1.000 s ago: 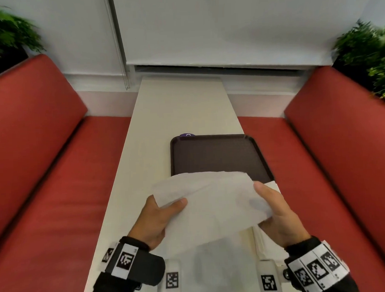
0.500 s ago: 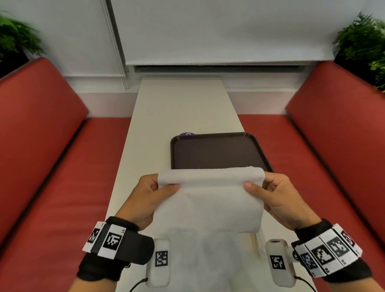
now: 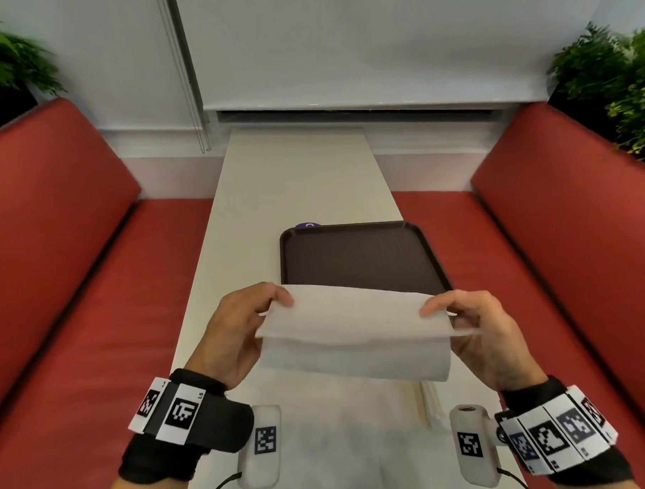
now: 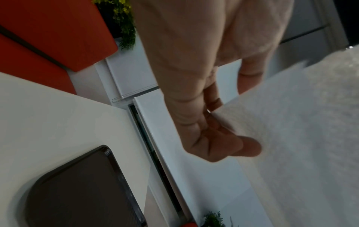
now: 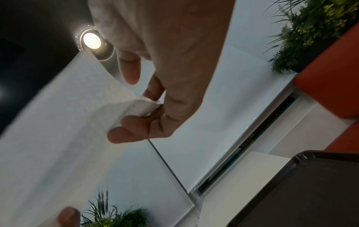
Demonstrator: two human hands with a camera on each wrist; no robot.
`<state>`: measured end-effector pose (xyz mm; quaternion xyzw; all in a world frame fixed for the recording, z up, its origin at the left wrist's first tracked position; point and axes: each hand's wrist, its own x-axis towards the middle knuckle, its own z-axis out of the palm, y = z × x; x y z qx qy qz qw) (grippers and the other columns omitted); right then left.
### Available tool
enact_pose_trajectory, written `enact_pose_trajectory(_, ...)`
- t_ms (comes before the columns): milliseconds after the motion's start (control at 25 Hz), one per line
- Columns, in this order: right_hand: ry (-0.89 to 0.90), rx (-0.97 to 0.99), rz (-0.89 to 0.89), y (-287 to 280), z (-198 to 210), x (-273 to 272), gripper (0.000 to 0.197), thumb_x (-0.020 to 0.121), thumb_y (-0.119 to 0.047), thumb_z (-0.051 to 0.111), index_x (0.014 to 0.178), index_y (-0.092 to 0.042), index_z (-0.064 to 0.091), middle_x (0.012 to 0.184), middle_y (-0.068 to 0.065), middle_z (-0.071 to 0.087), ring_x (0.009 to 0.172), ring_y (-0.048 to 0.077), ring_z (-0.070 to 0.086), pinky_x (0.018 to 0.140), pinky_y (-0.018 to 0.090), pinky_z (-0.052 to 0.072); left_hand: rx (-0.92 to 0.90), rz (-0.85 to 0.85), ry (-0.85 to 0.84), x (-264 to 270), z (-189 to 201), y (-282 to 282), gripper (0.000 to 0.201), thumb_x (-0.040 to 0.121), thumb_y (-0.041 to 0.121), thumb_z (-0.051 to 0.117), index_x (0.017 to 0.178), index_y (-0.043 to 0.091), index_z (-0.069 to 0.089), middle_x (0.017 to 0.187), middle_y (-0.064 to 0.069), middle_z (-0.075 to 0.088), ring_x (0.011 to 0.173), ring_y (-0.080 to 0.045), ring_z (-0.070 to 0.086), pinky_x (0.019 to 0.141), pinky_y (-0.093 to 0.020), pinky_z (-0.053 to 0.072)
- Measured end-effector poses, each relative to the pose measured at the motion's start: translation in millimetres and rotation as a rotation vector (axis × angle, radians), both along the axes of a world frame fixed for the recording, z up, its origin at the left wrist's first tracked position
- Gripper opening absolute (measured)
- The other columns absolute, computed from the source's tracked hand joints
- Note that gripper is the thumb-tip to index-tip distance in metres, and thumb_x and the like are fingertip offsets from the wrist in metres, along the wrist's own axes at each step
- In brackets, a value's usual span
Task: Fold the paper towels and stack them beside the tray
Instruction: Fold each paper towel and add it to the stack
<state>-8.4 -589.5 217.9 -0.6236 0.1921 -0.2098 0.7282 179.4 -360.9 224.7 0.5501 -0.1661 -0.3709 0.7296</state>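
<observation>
I hold a white paper towel (image 3: 354,331) doubled over in the air, just in front of the dark brown tray (image 3: 358,257). My left hand (image 3: 279,301) pinches its far left corner and my right hand (image 3: 433,308) pinches its far right corner. The lower layer hangs a little past the upper one toward me. In the left wrist view the fingers (image 4: 223,138) curl under the towel (image 4: 301,138), with the tray (image 4: 77,192) below. In the right wrist view the fingertips (image 5: 132,130) nip the towel's (image 5: 58,138) corner.
The tray lies on a long cream table (image 3: 303,186) between two red benches (image 3: 75,292). A small purple thing (image 3: 307,225) peeks out behind the tray. White folded paper (image 3: 433,406) lies on the table under my right hand. Plants (image 3: 616,76) stand behind the seat backs.
A second ago the sheet was loosely open between my hands. It has since been doubled over, and both hands now grip its far corners with the layers slightly offset.
</observation>
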Motion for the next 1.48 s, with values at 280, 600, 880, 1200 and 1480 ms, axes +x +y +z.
enact_pose_trajectory(280,0.180,-0.107,-0.283,-4.9,-54.7,-42.8,0.048,0.048,-0.044,0.087,0.084,-0.015,0.076,0.091,0.007,0.075,0.074,0.023,0.073,0.065,0.025,0.057,0.297,-0.037,-0.373,-13.8,-43.1,-45.1,0.014,0.080,0.000,0.068,0.086,0.013,0.069,0.064,0.009,0.067,0.063,-0.009,0.063,0.061,-0.025,0.055)
enact_pose_trajectory(600,0.669,-0.196,-0.588,-4.9,-132.9,-102.3,0.019,0.077,-0.008,0.077,0.081,-0.026,0.072,0.048,-0.004,0.055,0.043,0.018,0.060,0.050,0.016,0.049,0.569,-0.448,-0.898,-40.8,-134.9,-195.9,0.033,0.088,0.000,0.051,0.113,0.013,0.067,0.114,-0.003,0.066,0.097,-0.023,0.064,0.093,-0.023,0.045)
enact_pose_trajectory(880,0.793,-0.226,-0.557,-47.8,-167.2,-97.1,0.026,0.083,-0.016,0.071,0.106,-0.027,0.070,0.063,0.004,0.071,0.059,0.019,0.066,0.069,0.024,0.055,0.680,-0.633,-1.077,-44.5,-174.7,-279.6,0.038,0.091,0.009,0.051,0.129,0.015,0.053,0.126,-0.004,0.054,0.116,-0.023,0.053,0.100,-0.041,0.044)
enact_pose_trajectory(1200,0.905,-0.191,-0.414,-58.1,-181.8,-93.8,0.029,0.083,-0.016,0.070,0.111,-0.026,0.068,0.063,0.009,0.067,0.060,0.012,0.061,0.069,0.002,0.043,0.966,-0.802,-1.142,-49.1,-195.3,-297.7,0.049,0.088,0.033,0.057,0.134,0.021,0.044,0.134,-0.004,0.038,0.113,-0.027,0.054,0.096,-0.041,0.045)
enact_pose_trajectory(1480,0.878,-0.442,-0.437,-45.8,-149.3,-96.3,0.023,0.087,-0.024,0.067,0.110,-0.023,0.068,0.040,-0.009,0.047,0.043,0.007,0.050,0.065,0.008,0.039,0.835,-0.554,-1.001,-46.8,-165.2,-239.9,0.049,0.085,0.037,0.060,0.132,0.032,0.047,0.116,-0.001,0.039,0.090,-0.021,0.057,0.087,-0.035,0.050)
